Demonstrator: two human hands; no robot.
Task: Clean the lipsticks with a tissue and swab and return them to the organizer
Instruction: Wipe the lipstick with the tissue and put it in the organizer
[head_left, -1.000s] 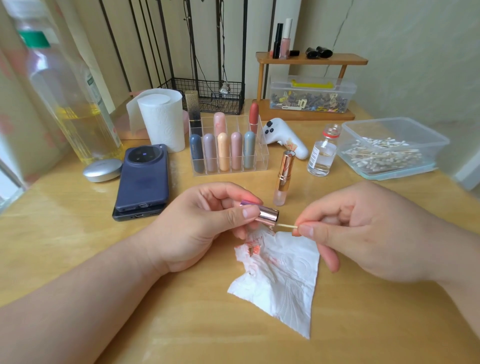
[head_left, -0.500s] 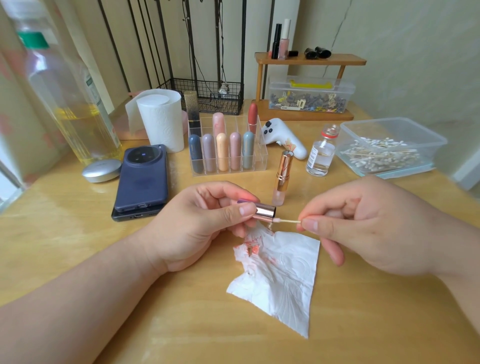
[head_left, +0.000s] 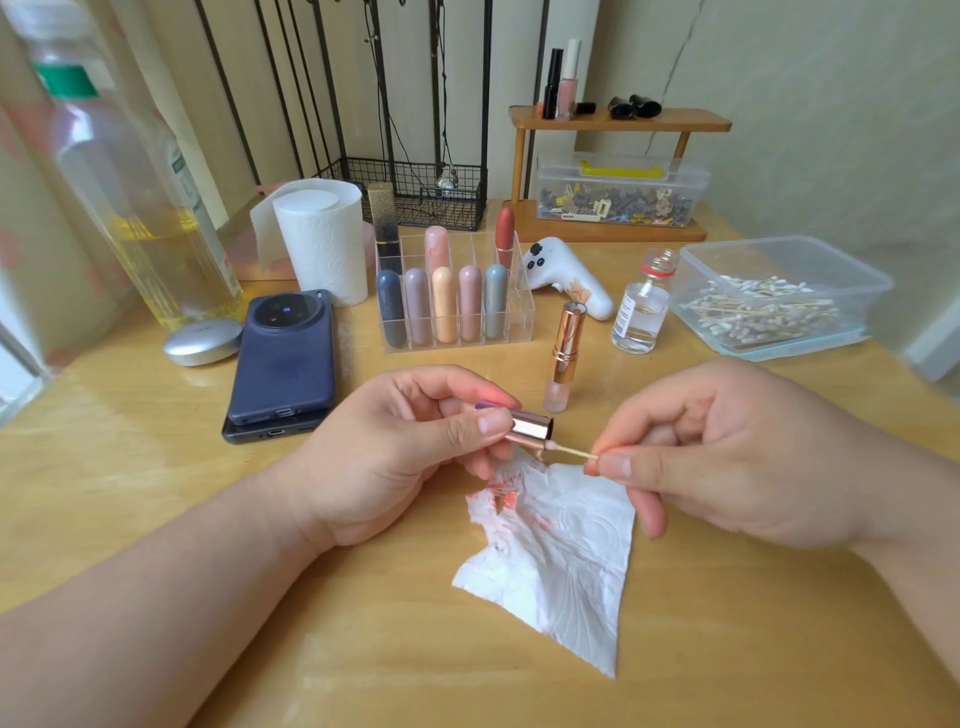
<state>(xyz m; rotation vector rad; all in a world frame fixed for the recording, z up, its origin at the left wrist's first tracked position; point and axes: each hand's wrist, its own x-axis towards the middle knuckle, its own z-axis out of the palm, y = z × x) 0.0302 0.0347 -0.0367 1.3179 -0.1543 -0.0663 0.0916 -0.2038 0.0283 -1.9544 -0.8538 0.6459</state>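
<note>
**Asker:** What sort of place is this?

**Me:** My home, a dressing corner. On my wooden table (head_left: 156, 519) stand a clear organizer (head_left: 519, 322) of lipsticks (head_left: 444, 306), a tissue roll (head_left: 322, 239), my phone (head_left: 283, 358) and a tub (head_left: 810, 260) of swabs (head_left: 763, 312); behind, a small shelf (head_left: 618, 120) carries nail polish (head_left: 569, 78).

The swab (head_left: 570, 451) pinched in the right hand (head_left: 727, 457) is now drawn out of the lipstick cap (head_left: 530, 427) held by the left hand (head_left: 395, 452) (its pink-stained tip, hidden a second ago, is seen at the rim).
</note>
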